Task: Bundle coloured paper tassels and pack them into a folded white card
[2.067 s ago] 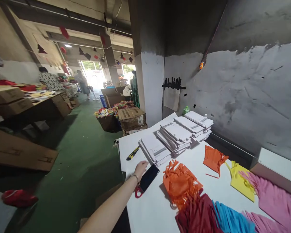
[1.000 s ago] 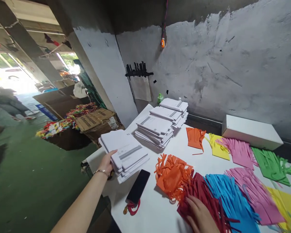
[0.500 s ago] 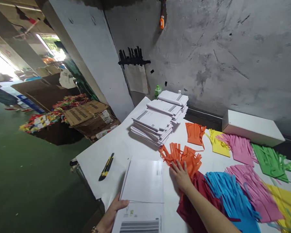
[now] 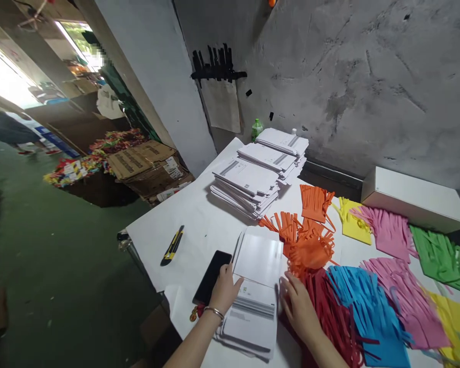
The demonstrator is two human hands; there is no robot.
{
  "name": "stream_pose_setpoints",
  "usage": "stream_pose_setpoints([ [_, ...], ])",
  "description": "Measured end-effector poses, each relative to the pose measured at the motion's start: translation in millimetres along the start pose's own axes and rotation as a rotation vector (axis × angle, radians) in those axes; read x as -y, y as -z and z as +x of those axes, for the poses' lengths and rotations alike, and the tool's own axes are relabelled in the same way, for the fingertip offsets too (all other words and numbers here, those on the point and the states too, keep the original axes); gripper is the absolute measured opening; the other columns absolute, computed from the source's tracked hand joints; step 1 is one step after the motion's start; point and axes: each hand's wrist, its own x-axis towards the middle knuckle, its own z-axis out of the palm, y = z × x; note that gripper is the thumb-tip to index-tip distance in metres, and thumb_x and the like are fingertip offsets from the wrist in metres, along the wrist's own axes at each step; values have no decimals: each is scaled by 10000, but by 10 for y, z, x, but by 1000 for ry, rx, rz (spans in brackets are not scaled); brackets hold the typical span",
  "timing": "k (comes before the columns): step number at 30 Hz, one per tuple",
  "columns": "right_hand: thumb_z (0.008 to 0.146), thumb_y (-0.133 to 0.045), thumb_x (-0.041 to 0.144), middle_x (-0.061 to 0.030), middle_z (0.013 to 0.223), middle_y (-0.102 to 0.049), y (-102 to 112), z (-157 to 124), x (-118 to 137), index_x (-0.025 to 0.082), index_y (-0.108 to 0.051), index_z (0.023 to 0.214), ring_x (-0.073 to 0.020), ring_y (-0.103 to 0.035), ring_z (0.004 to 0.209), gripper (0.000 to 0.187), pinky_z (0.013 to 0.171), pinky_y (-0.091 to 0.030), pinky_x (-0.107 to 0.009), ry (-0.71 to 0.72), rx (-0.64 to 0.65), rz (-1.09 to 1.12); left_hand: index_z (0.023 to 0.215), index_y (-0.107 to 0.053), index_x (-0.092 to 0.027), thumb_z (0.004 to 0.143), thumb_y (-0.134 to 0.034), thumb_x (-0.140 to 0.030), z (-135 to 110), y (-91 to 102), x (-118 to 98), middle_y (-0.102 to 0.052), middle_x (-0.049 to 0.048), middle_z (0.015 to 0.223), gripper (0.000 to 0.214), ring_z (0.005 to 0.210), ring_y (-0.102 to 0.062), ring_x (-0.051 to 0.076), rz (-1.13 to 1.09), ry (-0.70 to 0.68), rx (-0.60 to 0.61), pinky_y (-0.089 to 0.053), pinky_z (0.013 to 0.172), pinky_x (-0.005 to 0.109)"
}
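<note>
A stack of white printed cards (image 4: 258, 258) lies between my two hands. My left hand (image 4: 224, 289) grips its left edge, thumb over the top and fingers along the side. My right hand (image 4: 297, 304) rests against the right edge, fingers apart and slightly bent. Beside my left hand lies a black phone (image 4: 210, 276), partly covered by the fingers, with a red and gold charm (image 4: 193, 313) near its lower end. Orange fringed fabric (image 4: 310, 250) and dark red fringed fabric (image 4: 327, 306) lie just right of my right hand.
Taller stacks of white cards (image 4: 245, 179) stand toward the wall, near a green bottle (image 4: 256, 129). A yellow-black utility knife (image 4: 172, 246) lies at left. Blue fringed fabric (image 4: 362, 301) and other coloured pieces spread right, before a white box (image 4: 417, 197). Cardboard boxes (image 4: 149, 166) sit beyond the table.
My right hand has left the orange fabric and come to the stack's right edge. My left hand and the stack have shifted right and away from me. The phone now shows. The view has shifted.
</note>
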Motion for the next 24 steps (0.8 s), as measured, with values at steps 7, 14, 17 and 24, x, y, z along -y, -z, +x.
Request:
stream_pose_setpoints([
  [7, 788, -716, 339, -157, 1550, -361, -186, 116, 347, 184, -446, 1436, -350, -310, 1437, 719, 1155, -294, -567, 58, 173, 48, 1232, -612, -166, 783, -592, -236, -637, -262, 129, -526, 125, 1322, 455, 1311, -429, 329, 174, -110, -188, -313, 1145, 502],
  [14, 693, -773, 463, -190, 1595, -228, -477, -410, 646, 118, -321, 1510, -420, -181, 1463, 995, 1176, -204, -550, 292, 246, -33, 1164, -622, -171, 780, -573, -191, -833, -163, 364, -603, 103, 1139, 387, 1130, -572, 261, 113, -2, -210, -445, 1034, 412],
  [17, 803, -684, 296, -172, 1480, -467, -592, -652, 787, 99, -500, 1389, -376, -353, 1403, 644, 1145, -289, -501, 374, 86, -83, 1140, -615, -152, 842, -522, -245, -831, -106, 424, -633, 111, 1103, 326, 992, -631, 227, 30, 63, -174, -493, 942, 360],
  [24, 839, -583, 153, -108, 1318, -637, -417, -965, 966, 119, -600, 1262, -276, -558, 1245, 424, 1025, -481, -399, 555, -110, -95, 969, -636, -154, 761, -673, -426, -1002, 117, 513, -651, 27, 736, 344, 766, -654, 247, -168, 225, 35, -489, 723, 333],
])
